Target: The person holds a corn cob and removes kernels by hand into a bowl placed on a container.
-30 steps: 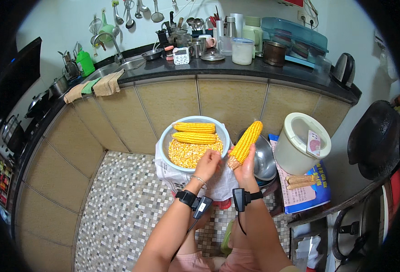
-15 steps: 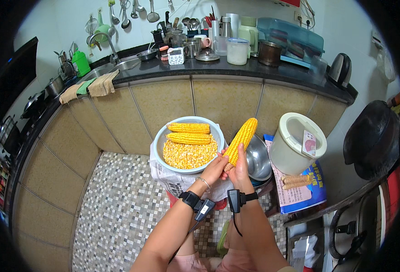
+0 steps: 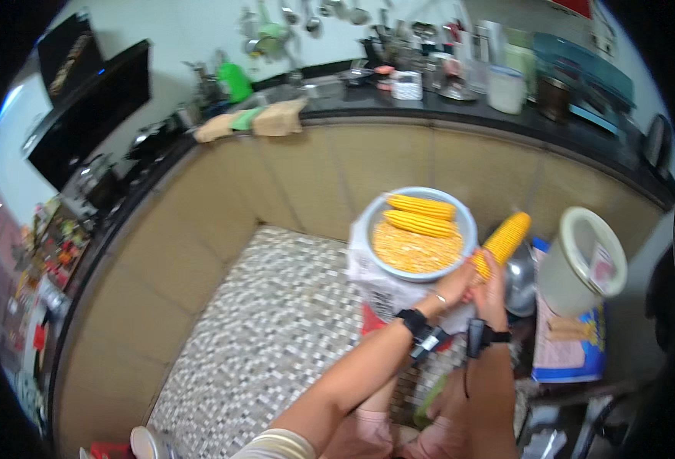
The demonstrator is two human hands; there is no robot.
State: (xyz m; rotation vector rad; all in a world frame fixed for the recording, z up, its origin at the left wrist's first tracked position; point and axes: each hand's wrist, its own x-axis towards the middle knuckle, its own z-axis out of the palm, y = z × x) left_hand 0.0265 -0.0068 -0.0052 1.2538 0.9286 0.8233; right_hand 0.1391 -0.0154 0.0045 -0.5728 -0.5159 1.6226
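Observation:
A yellow corn cob is in both my hands, pointing up and right. My left hand has its fingers closed at the cob's lower end; my right hand wraps round the same end from the right. Beside them, a pale blue basin holds loose yellow kernels with two whole cobs lying on top. The basin rests on a white printed sheet. A steel bowl sits right of my hands, partly hidden. The picture is blurred, so finger detail is unclear.
A lidded cream bucket stands at right, near stripped cobs on a blue-and-pink package. The dark counter with utensils, jars and a sink curves round the mosaic floor; a stove is at left.
My view has swung left, shifting the scene rightward and showing more of the stove side. My left hand moved from the basin's front onto the cob's lower end and stays there.

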